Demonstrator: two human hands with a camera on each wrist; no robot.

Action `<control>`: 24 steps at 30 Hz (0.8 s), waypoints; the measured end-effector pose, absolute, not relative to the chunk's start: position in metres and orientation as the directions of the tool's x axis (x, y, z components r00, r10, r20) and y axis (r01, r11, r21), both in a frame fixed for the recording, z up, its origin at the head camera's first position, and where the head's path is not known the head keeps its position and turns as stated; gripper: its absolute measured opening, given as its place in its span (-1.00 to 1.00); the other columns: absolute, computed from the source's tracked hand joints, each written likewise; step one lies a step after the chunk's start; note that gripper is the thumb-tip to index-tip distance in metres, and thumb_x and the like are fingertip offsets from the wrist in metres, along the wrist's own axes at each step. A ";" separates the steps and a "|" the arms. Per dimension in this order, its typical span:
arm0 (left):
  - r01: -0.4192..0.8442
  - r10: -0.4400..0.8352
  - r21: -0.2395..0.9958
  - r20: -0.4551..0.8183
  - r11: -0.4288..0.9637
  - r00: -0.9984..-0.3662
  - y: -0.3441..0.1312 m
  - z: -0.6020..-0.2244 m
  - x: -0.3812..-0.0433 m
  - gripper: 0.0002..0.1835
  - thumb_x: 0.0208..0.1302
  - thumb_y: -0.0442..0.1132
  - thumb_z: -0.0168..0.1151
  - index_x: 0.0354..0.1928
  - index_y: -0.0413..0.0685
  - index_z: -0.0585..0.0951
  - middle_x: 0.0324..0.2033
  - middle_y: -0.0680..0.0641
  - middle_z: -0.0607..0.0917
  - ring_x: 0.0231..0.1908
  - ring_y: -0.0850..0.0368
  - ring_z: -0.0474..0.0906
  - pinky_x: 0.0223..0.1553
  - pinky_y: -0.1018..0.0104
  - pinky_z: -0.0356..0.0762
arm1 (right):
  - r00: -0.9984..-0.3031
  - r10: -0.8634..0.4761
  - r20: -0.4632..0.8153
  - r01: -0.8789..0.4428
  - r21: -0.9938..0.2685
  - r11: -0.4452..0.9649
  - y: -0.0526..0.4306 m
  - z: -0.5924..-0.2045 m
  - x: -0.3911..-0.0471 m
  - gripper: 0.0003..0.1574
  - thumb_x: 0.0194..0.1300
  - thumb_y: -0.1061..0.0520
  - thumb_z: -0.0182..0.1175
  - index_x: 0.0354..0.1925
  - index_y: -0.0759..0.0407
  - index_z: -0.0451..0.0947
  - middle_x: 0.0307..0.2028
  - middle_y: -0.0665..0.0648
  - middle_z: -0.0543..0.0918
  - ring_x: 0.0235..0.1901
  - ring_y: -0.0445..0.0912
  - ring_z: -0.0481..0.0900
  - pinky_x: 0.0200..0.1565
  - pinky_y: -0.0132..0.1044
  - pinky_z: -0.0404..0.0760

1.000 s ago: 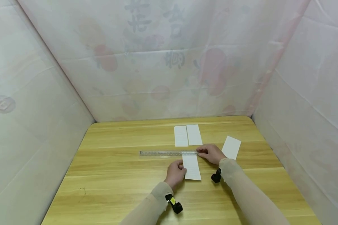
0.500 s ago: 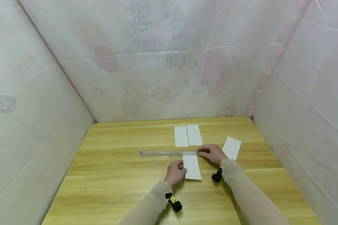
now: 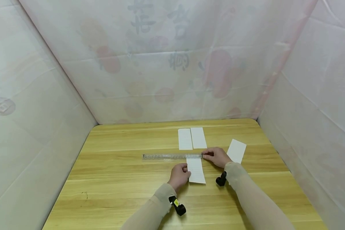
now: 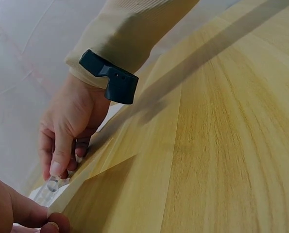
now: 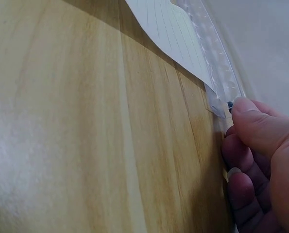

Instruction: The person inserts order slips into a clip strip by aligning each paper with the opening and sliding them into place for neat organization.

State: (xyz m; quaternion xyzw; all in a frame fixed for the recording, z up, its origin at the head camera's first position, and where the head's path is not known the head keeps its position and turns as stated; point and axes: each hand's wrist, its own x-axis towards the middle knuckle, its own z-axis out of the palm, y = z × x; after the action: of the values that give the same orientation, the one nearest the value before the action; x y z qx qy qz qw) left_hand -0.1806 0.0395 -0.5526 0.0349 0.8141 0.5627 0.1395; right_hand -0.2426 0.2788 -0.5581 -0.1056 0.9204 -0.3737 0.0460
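Observation:
In the head view a long clear plastic strip (image 3: 164, 156), with a row of rounded shapes along it, lies crosswise on the table. One white lined paper slip (image 3: 196, 172) has its far end at the strip's right part, where the strip overlaps it. My left hand (image 3: 179, 176) pinches the slip's left edge between thumb and fingers. With thumb and fingertips, my right hand (image 3: 217, 157) grips the strip's right end. Up close in the right wrist view, the paper (image 5: 176, 43) curves up from the wood, and the thumb of the right hand (image 5: 275, 155) presses on the strip's end.
Two white paper slips lie side by side farther back, a left one (image 3: 185, 139) and a right one (image 3: 198, 138). Another white slip (image 3: 237, 150) rests beyond my right wrist. Fabric walls (image 3: 172, 80) enclose the wooden table (image 3: 109, 179) at the back and sides.

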 end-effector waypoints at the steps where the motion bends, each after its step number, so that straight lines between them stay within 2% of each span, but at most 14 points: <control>1: -0.099 0.214 0.924 -0.188 0.369 -0.959 0.040 -0.553 -0.181 -0.55 0.23 -0.42 0.24 0.18 -0.40 0.49 -0.32 0.01 0.58 -0.28 0.21 0.46 -0.20 0.30 0.51 | -0.973 -0.230 -0.005 -0.161 -0.699 0.697 0.279 -0.558 -0.243 -0.79 0.29 0.03 0.27 -0.10 -0.08 0.71 -0.15 -0.04 0.70 -0.13 -0.11 0.60 -0.04 -0.07 0.54; 8: -0.084 0.214 0.922 -0.175 0.378 -0.961 0.040 -0.554 -0.182 -0.54 0.21 -0.42 0.26 0.16 -0.41 0.50 -0.31 0.01 0.60 -0.26 0.22 0.48 -0.19 0.30 0.53 | -0.974 -0.225 -0.013 -0.150 -0.706 0.692 0.279 -0.559 -0.243 -0.80 0.29 0.04 0.27 -0.10 -0.09 0.71 -0.14 -0.04 0.70 -0.12 -0.11 0.60 -0.03 -0.08 0.54; 16: -0.164 0.194 0.945 -0.224 0.282 -0.955 0.042 -0.557 -0.184 -0.56 0.20 -0.46 0.24 0.15 -0.42 0.51 -0.34 -0.01 0.58 -0.29 0.20 0.47 -0.24 0.34 0.52 | -0.970 -0.241 0.001 -0.171 -0.707 0.686 0.281 -0.561 -0.245 -0.80 0.29 0.03 0.27 -0.11 -0.09 0.71 -0.15 -0.03 0.70 -0.13 -0.11 0.59 -0.03 -0.07 0.54; 24: -0.120 0.183 0.938 -0.187 0.325 -0.965 0.043 -0.554 -0.181 -0.55 0.19 -0.47 0.22 0.16 -0.44 0.50 -0.41 0.03 0.54 -0.35 0.21 0.42 -0.30 0.37 0.46 | -0.970 -0.242 0.003 -0.173 -0.706 0.687 0.282 -0.562 -0.244 -0.80 0.28 0.02 0.27 -0.12 -0.10 0.71 -0.16 -0.05 0.70 -0.16 -0.14 0.59 -0.05 -0.09 0.54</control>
State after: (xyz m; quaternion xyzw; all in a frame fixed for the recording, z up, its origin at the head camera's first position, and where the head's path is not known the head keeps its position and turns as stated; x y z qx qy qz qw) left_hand -0.1810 0.0435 -0.5540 0.0197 0.8035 0.5805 0.1305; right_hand -0.2442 0.2819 -0.5618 -0.1131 0.9172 -0.3793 0.0451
